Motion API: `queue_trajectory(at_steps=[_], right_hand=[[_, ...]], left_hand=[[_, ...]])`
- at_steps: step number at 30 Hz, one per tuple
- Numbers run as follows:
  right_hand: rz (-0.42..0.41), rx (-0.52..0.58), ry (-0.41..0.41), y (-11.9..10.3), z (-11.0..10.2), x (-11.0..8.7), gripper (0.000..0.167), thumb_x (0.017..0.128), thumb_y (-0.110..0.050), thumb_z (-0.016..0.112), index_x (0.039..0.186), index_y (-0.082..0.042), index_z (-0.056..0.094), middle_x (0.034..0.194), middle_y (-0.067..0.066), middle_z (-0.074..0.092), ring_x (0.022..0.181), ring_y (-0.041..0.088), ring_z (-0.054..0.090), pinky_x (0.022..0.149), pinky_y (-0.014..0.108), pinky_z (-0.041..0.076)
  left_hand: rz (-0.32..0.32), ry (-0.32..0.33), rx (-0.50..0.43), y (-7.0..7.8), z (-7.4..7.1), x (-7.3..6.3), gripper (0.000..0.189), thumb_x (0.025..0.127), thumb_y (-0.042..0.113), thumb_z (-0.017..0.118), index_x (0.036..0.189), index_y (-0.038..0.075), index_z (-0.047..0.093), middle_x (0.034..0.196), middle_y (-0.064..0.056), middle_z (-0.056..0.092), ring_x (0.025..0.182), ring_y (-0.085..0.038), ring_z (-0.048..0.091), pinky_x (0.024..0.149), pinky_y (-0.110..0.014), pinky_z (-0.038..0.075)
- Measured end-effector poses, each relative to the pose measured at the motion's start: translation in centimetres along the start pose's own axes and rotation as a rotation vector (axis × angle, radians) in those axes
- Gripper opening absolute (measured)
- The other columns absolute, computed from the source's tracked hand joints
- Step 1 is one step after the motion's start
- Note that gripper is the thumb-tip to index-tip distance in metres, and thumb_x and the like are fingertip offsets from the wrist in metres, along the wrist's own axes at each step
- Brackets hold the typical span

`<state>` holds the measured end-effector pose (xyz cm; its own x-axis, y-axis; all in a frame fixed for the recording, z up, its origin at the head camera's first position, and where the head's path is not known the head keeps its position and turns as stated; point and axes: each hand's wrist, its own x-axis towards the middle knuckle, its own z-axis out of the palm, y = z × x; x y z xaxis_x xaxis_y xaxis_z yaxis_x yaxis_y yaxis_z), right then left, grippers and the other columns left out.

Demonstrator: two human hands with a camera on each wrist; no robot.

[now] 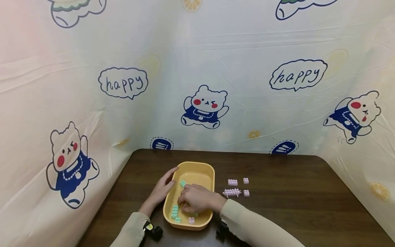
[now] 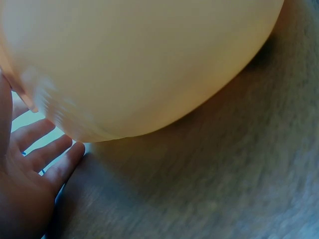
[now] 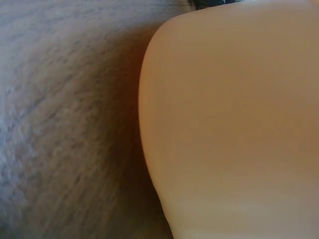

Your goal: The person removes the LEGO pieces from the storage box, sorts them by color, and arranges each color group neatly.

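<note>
A yellow tray (image 1: pixel 200 167) holds several mint-green bricks and a pink one. My left hand (image 1: pixel 161 190) rests on the tray's left side; in the left wrist view its fingers (image 2: pixel 62 164) lie fairly straight against the outer wall. Inside the tray, my right hand (image 1: pixel 197 199) reaches down with bent fingers; its fingertips are hidden, so any brick between them cannot be seen. Around it lie a green brick (image 1: pixel 182 184), a longer green brick (image 1: pixel 175 211), a small green brick (image 1: pixel 177 220) and a pink brick (image 1: pixel 191 220). Only the tray's outside (image 3: pixel 229 109) shows in the right wrist view.
Right of the tray on the dark wooden table (image 1: pixel 287 192) lie a pink brick (image 1: pixel 232 182), a long pink piece with side pegs (image 1: pixel 231 192) and two small pink bricks, one far (image 1: pixel 246 180), one nearer (image 1: pixel 246 193). A printed curtain (image 1: pixel 247 41) surrounds the table's back and sides.
</note>
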<state>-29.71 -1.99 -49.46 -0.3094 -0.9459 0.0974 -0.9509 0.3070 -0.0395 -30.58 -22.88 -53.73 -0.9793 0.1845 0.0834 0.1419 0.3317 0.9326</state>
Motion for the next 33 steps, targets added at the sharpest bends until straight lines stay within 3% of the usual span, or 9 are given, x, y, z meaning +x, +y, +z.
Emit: queue_trajectory(at_steps=[7,15,27,33], right_hand=[[0.008,-0.005,-0.012,-0.5,0.0,-0.2,0.013,0.084,-0.036,0.071,0.096,-0.03,0.072,0.079,-0.022,0.06,0.077,0.0,0.045,0.062,0.014,0.032],[0.009,-0.025,0.0,-0.1,0.1,-0.1,0.011,0.083,-0.034,0.071,0.092,-0.029,0.071,0.075,-0.021,0.054,0.075,0.0,0.044,0.062,0.015,0.033],[-0.004,0.042,0.025,0.3,-0.4,0.0,0.012,0.084,-0.031,0.071,0.095,-0.026,0.072,0.082,-0.022,0.063,0.079,0.0,0.047,0.068,0.013,0.038],[0.051,0.11,0.077,0.4,-1.9,-0.5,0.018,0.087,-0.029,0.069,0.103,-0.021,0.072,0.089,-0.015,0.066,0.082,-0.001,0.054,0.075,0.014,0.044]], left_hand=[[0.019,0.043,0.005,-0.4,0.3,-0.6,0.052,0.1,0.01,0.047,0.148,0.028,0.04,0.157,-0.003,0.034,0.142,-0.03,0.035,0.109,-0.053,0.037],[0.083,0.054,0.038,-0.2,0.2,-0.2,0.051,0.099,0.008,0.048,0.147,0.023,0.042,0.155,-0.006,0.038,0.141,-0.031,0.036,0.11,-0.054,0.035],[0.049,0.057,0.049,0.4,0.2,0.0,0.052,0.098,0.01,0.049,0.146,0.029,0.042,0.155,-0.002,0.038,0.142,-0.028,0.035,0.111,-0.054,0.033],[0.082,0.054,0.047,0.1,0.0,-0.1,0.052,0.097,0.008,0.05,0.147,0.024,0.042,0.155,-0.006,0.038,0.143,-0.031,0.033,0.112,-0.056,0.03]])
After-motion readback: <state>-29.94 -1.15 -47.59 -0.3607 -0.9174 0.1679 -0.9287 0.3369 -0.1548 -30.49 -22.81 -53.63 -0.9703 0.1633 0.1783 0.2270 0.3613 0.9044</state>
